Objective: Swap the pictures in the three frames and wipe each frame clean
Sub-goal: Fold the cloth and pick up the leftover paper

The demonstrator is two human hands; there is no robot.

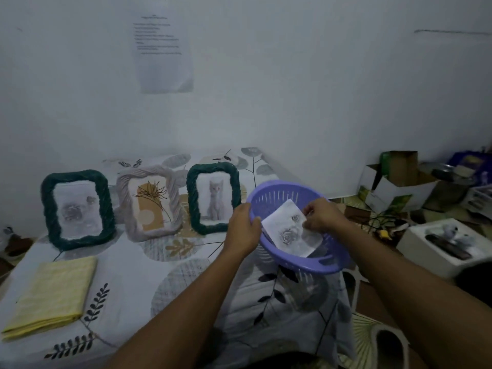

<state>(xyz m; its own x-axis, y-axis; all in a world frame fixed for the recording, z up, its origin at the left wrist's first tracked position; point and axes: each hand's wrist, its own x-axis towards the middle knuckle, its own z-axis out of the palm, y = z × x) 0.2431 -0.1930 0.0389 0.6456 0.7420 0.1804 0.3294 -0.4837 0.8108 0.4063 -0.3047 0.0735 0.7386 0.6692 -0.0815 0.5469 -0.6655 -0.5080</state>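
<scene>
Fingers (308, 212) of the right hand (323, 217) pinch the top edge of a rose picture (290, 235) lying inside a purple basket (306, 265). The left hand (243, 230) grips the basket's rim. Beyond stand three frames (174, 198) on a leaf-patterned sheet (159, 275), with a folded yellow cloth (53, 291) nearby. The step appears to be fetching a replacement picture. Next, a frame needs opening.

Smooth, faintly glossy lilac plastic for the slotted basket (277, 197) at centre right; matt paper for the rose picture (288, 235) inside it. Rough, matt twisted cord round the left frame (48, 209) and right frame (193, 201) in dark green, round the middle frame (174, 201) in pale grey. Soft matt weave in the yellow cloth (53, 294) at lower left and the leaf-printed sheet (149, 265) under it.
</scene>
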